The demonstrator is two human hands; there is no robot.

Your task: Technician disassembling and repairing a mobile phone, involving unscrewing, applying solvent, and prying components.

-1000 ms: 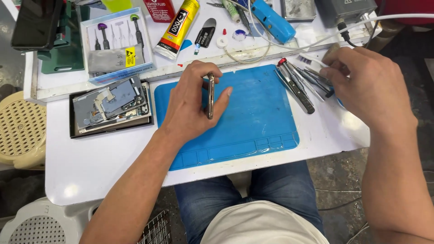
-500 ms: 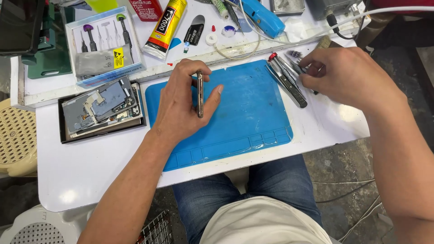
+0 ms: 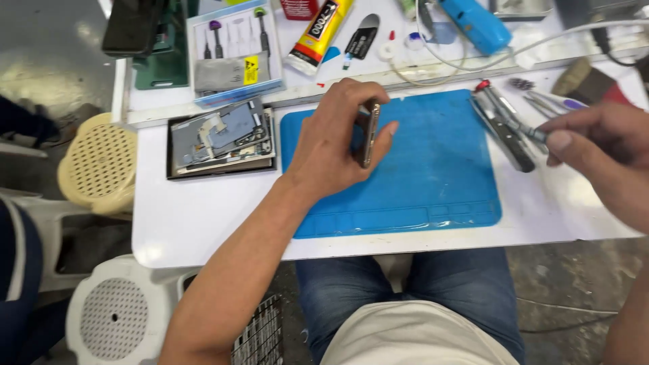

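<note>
Left hand (image 3: 331, 145) grips a phone (image 3: 367, 133) on edge over the blue mat (image 3: 433, 182), long axis running away from the body; right hand (image 3: 602, 152), well apart to the right, pinches a slim tool (image 3: 524, 125) by the tool cluster (image 3: 503, 125); left hand is the nearer.

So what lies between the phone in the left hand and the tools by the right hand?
In the head view, only bare blue mat between the phone and the tools.

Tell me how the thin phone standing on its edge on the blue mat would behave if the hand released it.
The thin phone would probably tip flat: only its narrow edge rests on the blue mat. It looks stiff, and the left hand steadies it.
</note>
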